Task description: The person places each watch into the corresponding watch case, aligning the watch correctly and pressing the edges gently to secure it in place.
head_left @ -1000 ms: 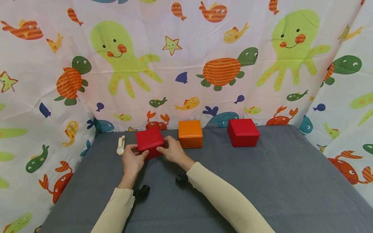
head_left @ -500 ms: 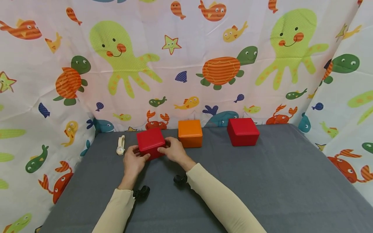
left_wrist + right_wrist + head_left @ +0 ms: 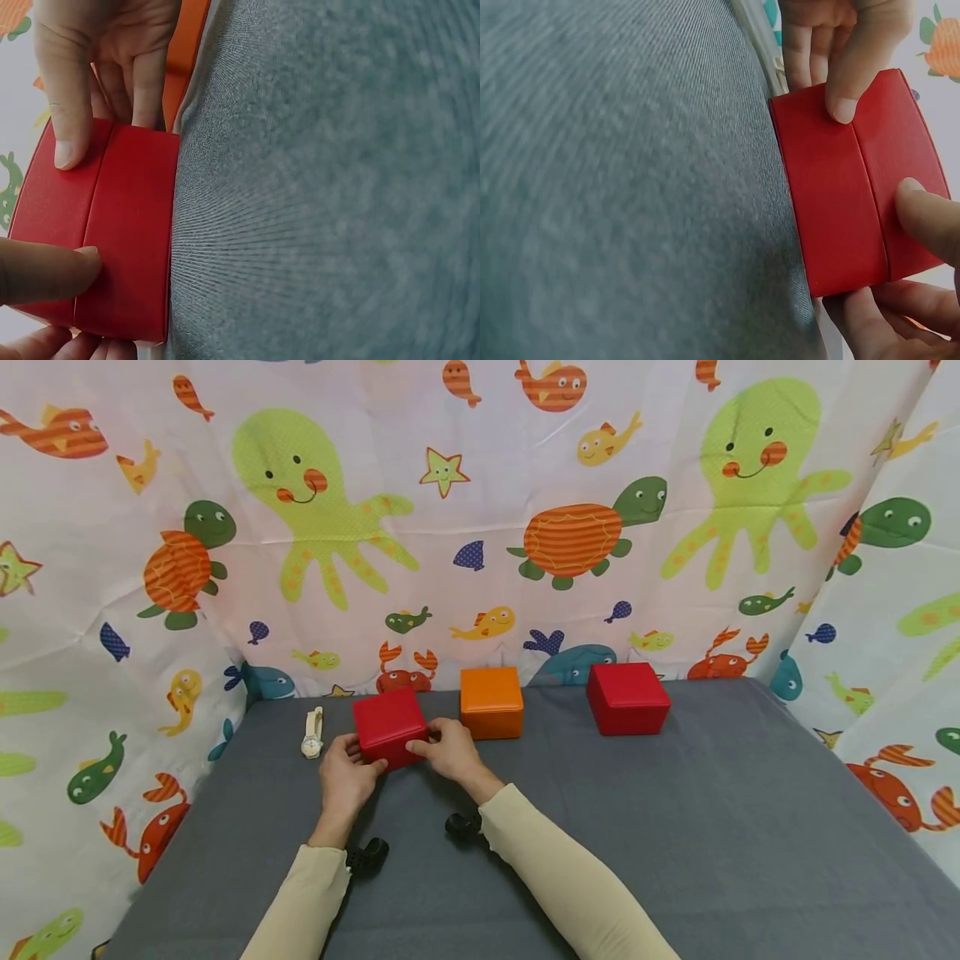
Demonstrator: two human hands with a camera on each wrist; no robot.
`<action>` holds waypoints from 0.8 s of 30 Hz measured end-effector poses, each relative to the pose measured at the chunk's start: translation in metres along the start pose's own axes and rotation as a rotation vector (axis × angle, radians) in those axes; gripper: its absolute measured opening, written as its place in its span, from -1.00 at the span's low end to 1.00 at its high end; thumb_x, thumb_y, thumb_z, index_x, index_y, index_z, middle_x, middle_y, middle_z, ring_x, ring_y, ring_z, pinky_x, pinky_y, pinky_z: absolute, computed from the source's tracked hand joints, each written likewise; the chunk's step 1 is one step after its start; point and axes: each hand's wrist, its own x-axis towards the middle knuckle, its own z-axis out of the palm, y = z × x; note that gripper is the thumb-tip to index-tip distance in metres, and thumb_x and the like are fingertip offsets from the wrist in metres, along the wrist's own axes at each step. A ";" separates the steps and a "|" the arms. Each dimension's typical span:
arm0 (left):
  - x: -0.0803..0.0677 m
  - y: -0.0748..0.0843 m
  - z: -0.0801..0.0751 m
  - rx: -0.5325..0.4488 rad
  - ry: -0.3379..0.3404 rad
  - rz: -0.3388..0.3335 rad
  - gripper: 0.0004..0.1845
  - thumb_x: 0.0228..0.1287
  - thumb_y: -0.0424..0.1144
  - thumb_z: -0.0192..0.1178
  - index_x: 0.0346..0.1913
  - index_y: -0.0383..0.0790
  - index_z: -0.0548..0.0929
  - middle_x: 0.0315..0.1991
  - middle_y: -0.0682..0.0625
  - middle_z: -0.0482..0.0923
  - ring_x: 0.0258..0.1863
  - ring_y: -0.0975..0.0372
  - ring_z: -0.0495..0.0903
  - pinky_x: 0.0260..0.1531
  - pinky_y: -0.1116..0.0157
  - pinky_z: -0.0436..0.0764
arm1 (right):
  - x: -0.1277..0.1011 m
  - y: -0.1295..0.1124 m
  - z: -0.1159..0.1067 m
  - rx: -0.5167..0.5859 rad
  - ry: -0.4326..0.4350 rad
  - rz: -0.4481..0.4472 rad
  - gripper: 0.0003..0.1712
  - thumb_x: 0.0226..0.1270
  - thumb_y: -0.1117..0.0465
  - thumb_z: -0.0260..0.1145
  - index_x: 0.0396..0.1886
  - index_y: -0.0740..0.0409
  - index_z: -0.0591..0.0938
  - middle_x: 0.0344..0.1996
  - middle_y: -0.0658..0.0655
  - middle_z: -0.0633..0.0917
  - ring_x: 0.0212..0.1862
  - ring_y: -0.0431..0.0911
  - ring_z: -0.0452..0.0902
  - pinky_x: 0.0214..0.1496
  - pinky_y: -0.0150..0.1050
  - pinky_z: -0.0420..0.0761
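Observation:
A closed red box (image 3: 388,727) stands on the grey cloth, with a thin seam running round its sides. My left hand (image 3: 347,779) grips its left side, fingers along that side and thumb on the front. In the left wrist view the left thumb (image 3: 49,271) lies by the seam. My right hand (image 3: 452,753) holds the right side the same way. Its thumb (image 3: 930,217) presses the lid part above the seam in the right wrist view. Fingertips behind the box are partly hidden.
A cream-strapped wristwatch (image 3: 312,732) lies left of the held box. An orange box (image 3: 491,703) stands close to its right, and a second red box (image 3: 628,699) farther right. A patterned sea-animal curtain (image 3: 465,527) rises behind the grey table cloth (image 3: 675,843).
The red box and both hands have shifted slightly right and turned a little; both hands keep hold of it. The other boxes and the watch stay put.

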 end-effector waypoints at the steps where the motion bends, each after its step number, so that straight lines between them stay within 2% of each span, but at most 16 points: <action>1: 0.000 0.000 0.000 0.001 0.002 0.001 -0.35 0.01 -0.44 0.38 0.20 -0.44 0.38 0.05 -0.36 0.49 0.01 -0.14 0.55 0.02 0.00 0.55 | -0.001 0.000 0.001 0.002 0.009 -0.001 -0.59 0.20 0.05 0.41 -0.09 0.26 0.64 -0.34 0.03 0.66 -0.40 -0.12 0.49 -0.40 -0.35 0.54; 4: 0.000 0.000 0.000 0.007 0.008 0.002 -0.36 0.00 -0.46 0.37 0.19 -0.44 0.38 0.05 -0.36 0.49 0.01 -0.14 0.55 0.02 -0.01 0.54 | -0.003 -0.001 0.003 0.010 0.044 -0.005 -0.58 0.20 0.06 0.41 -0.09 0.27 0.63 -0.33 0.05 0.66 -0.40 -0.11 0.48 -0.40 -0.34 0.54; 10: -0.001 0.001 0.000 -0.004 0.025 0.001 -0.38 -0.01 -0.45 0.38 0.17 -0.44 0.40 0.02 -0.36 0.51 -0.01 -0.13 0.56 0.00 0.00 0.56 | -0.008 -0.004 0.007 0.061 0.100 -0.030 -0.59 0.21 0.11 0.41 -0.07 0.20 0.48 -0.20 0.14 0.63 -0.29 -0.12 0.50 -0.24 -0.31 0.57; 15: -0.002 0.002 -0.002 -0.009 0.038 0.011 -0.40 0.01 -0.42 0.40 0.14 -0.45 0.41 0.00 -0.36 0.52 -0.03 -0.13 0.58 -0.03 0.01 0.58 | -0.007 -0.004 0.008 0.059 0.104 -0.050 -0.60 0.20 0.09 0.41 -0.12 0.15 0.44 -0.25 0.10 0.61 -0.32 -0.13 0.50 -0.31 -0.33 0.57; 20: -0.001 0.002 -0.002 -0.003 0.037 0.002 -0.39 0.02 -0.42 0.40 0.15 -0.45 0.40 0.02 -0.36 0.51 -0.01 -0.13 0.58 -0.01 0.02 0.57 | -0.003 -0.005 0.003 -0.002 0.057 -0.053 -0.45 0.18 0.07 0.43 0.06 0.18 0.41 -0.08 0.16 0.62 -0.18 -0.07 0.57 -0.21 -0.28 0.63; 24: 0.000 0.001 -0.001 -0.020 0.037 -0.027 -0.38 0.01 -0.43 0.40 0.16 -0.43 0.39 0.02 -0.34 0.51 -0.02 -0.12 0.58 -0.01 0.03 0.57 | 0.002 -0.008 -0.004 -0.125 0.007 -0.093 -0.31 0.15 0.08 0.46 0.19 0.17 0.36 0.05 0.21 0.55 -0.17 -0.05 0.55 -0.19 -0.25 0.62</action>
